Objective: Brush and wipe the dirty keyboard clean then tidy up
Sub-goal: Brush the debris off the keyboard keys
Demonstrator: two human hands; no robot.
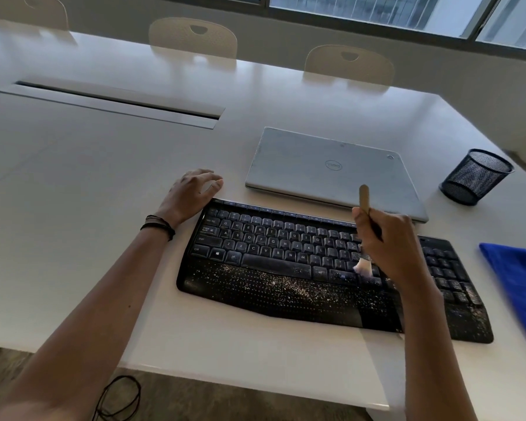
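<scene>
A black keyboard (pixel 286 262) with a built-in palm rest lies on the white table (pixel 104 177). Pale crumbs and dust are scattered over the palm rest and the right-hand keys. My right hand (pixel 392 250) grips a small brush (pixel 363 199) by its wooden handle, and the pale bristles touch the keys right of the space bar. My left hand (pixel 192 192) rests at the keyboard's far left corner, fingers relaxed and spread on the table. A blue cloth (pixel 520 278) lies to the right of the keyboard.
A closed silver laptop (pixel 325 168) sits just behind the keyboard. A black mesh pen cup (pixel 474 177) stands at the right. A cable slot (pixel 116 101) is set into the table at the left. Chairs line the far side. A black cord (pixel 119 396) lies on the floor.
</scene>
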